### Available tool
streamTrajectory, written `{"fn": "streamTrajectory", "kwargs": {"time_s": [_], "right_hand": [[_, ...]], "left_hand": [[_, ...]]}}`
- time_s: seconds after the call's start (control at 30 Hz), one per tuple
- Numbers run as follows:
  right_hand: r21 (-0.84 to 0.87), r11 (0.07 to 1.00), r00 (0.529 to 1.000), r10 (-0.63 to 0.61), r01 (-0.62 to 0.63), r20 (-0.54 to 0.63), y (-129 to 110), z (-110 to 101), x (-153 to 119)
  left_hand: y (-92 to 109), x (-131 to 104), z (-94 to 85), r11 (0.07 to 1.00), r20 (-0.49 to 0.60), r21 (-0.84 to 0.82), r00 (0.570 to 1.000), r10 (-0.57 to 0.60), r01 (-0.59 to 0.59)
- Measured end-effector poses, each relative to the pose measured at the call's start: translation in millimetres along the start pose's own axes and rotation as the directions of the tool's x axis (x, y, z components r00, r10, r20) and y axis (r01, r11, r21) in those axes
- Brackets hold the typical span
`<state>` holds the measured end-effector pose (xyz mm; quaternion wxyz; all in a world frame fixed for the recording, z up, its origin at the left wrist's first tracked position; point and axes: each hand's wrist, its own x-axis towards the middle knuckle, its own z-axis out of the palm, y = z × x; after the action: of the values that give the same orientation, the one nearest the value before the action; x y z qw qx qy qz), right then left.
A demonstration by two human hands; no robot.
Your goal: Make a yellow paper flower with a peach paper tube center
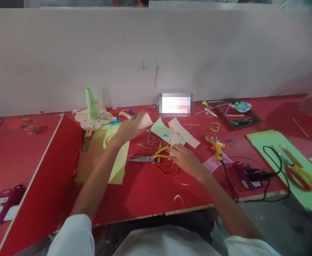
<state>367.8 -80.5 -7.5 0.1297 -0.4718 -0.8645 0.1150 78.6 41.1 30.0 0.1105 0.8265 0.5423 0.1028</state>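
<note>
My left hand is over the table's left-middle part, its fingers closed on a small pale peach piece of paper. Lower and to the right, my right hand has its fingers curled at the lower end of a narrow pale paper strip. Those fingers also cover part of the yellow handle of the scissors, whose blades lie partly apart and point left. Behind the strip lie a light green paper piece and a wider pale pink strip.
A green paper cone stands on a petal-shaped base at the back left. Yellow and brown sheets lie beside a red divider. Right are a yellow glue gun, purple box, brown frame and second scissors on green sheets.
</note>
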Motion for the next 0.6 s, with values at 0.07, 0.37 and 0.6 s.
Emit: {"fn": "streamTrajectory", "kwargs": {"time_s": [0.07,0.37,0.6], "right_hand": [[-0.139,0.990,0.998,-0.029,0.038,0.061,-4,9,-5],[-0.176,0.969,0.983,-0.159,0.172,0.088,3,31,-1],[0.007,0.996,0.976,0.088,-0.088,-0.201,25,39,-53]], "left_hand": [[-15,26,8.9,0.996,-0.031,0.087,0.999,-0.029,0.032],[-40,29,17.8,0.983,-0.188,0.184,0.981,0.043,-0.008],[-69,-57,7.5,0.977,-0.214,-0.044,0.953,-0.214,0.210]]}}
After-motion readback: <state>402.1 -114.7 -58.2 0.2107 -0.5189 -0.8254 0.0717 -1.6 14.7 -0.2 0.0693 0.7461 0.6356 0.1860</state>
